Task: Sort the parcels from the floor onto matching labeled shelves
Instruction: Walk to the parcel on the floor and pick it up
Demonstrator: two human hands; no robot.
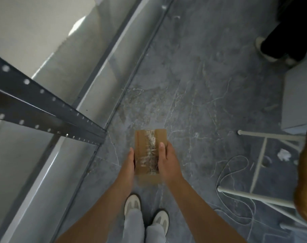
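Note:
A small brown cardboard parcel with a strip of clear tape down its top is held above the grey floor, in front of my feet. My left hand presses flat against its left side with straight fingers. My right hand grips its right side, thumb lying on the top face. The metal shelf rack stands to the left, its dark perforated upright running diagonally and its grey shelf edges below. No shelf label is visible.
A white-legged stool with a brown seat stands at the right. A thin white cable loops on the floor beside it. Another person's dark trouser leg and shoe are at the top right, next to a grey box.

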